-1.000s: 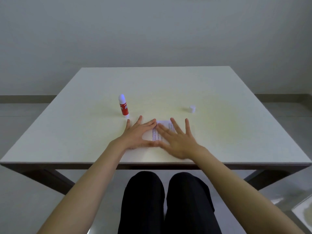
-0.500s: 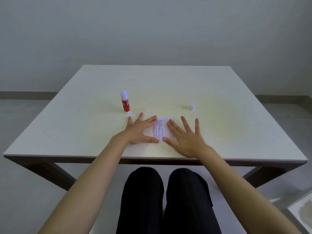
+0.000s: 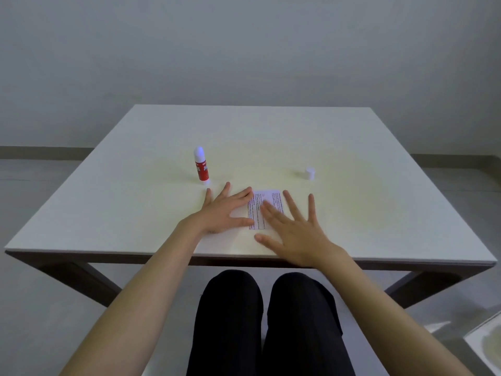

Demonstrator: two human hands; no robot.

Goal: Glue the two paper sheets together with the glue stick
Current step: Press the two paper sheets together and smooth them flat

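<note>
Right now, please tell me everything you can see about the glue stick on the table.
The glue stick stands upright on the white table, left of centre, just beyond the left hand and apart from it. Its body is a red tube with white lettering too blurred to read, and it has a white base. The top is white and rounded. A small white cap stands separately to the right. Nothing touches the stick except the table.

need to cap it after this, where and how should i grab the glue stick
Grip the glue stick around its red middle, fingers wrapped round the barrel. It stands upright on the table with its white glue end exposed on top, so avoid the top. The left hand is nearest; come in from the front, which looks clear.
</note>
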